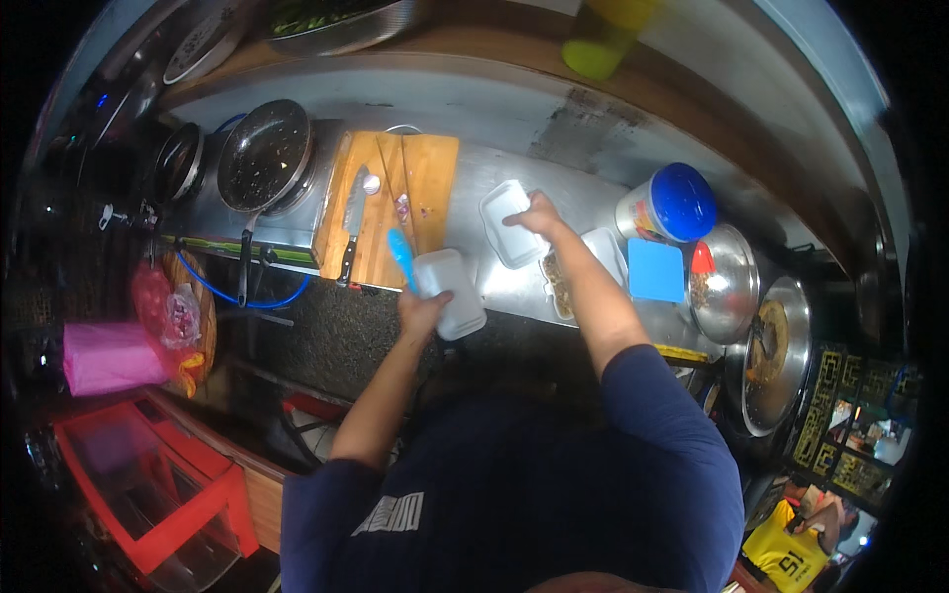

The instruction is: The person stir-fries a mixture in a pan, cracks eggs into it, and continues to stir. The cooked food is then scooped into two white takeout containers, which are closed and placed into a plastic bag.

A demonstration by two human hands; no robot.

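My left hand (pixel 424 310) grips a white foam food container (pixel 454 293) at the counter's front edge, together with a light-blue plastic utensil (pixel 402 256) that points up and away. My right hand (pixel 537 216) has hold of a second white foam container (pixel 511 222) over the steel counter (pixel 489 167). Below my right forearm lies an open foam box (pixel 561 285) with brown food in it, partly hidden by the arm. On the wooden cutting board (pixel 437 178) to the left are a kitchen knife (pixel 357 211), a piece of onion (pixel 371 184) and chopped purple bits.
Left of the board a frying pan (pixel 265 159) rests on a gas stove. On the right stand a tub with a blue lid (pixel 682 201), a light-blue square lid (pixel 656 270) and steel bowls (pixel 730 256) holding food. A shelf (pixel 474 44) runs above. A person in yellow (pixel 786 548) is at lower right.
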